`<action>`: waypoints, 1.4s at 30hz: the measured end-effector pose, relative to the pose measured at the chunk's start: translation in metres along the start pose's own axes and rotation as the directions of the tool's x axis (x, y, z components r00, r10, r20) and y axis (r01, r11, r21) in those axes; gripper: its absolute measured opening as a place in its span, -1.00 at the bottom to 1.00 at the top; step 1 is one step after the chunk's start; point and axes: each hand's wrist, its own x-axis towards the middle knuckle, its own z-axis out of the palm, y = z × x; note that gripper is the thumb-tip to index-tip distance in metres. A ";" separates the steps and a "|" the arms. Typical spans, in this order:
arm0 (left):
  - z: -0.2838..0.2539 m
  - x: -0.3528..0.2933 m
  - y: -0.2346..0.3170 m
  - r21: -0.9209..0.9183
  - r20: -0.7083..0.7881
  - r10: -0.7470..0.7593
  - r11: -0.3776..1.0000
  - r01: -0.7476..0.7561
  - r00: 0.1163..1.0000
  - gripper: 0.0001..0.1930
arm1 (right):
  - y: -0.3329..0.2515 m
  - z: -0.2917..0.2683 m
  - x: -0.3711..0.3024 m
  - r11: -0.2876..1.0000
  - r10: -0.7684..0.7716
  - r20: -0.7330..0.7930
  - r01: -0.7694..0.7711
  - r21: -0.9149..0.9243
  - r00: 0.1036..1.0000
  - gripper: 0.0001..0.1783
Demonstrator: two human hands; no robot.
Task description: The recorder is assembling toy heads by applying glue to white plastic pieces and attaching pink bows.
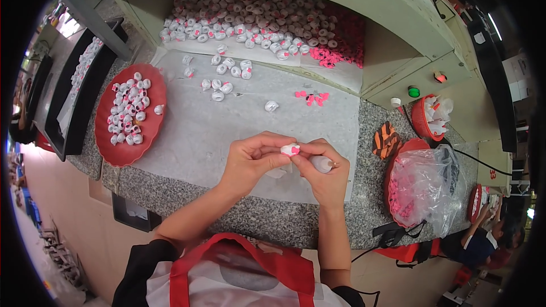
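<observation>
One white-and-pink piece (289, 150) is located between both hands, above the paper sheet (187, 142) on the counter (239, 207). Left hand (253, 154): fingers pinched closed on the piece. Right hand (331, 182): fingers closed around one white bottle (322, 164), tips at the piece. Loose white pieces: one single (271, 106), one group of four (218, 96). Red dishes: two, left (149, 131) and right (412, 146). Push buttons: one green (413, 91), one red (439, 77). Red characters mark a pale panel (493, 165), far right.

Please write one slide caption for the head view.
Left hand and right hand hold a white-pink piece, the right also holding a small bottle.
</observation>
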 end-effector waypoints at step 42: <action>-0.016 -0.005 0.020 0.126 -0.002 -0.165 0.978 0.164 0.986 -0.82 | 0.022 0.016 0.001 0.954 0.225 0.015 -0.223 0.202 0.974 -0.84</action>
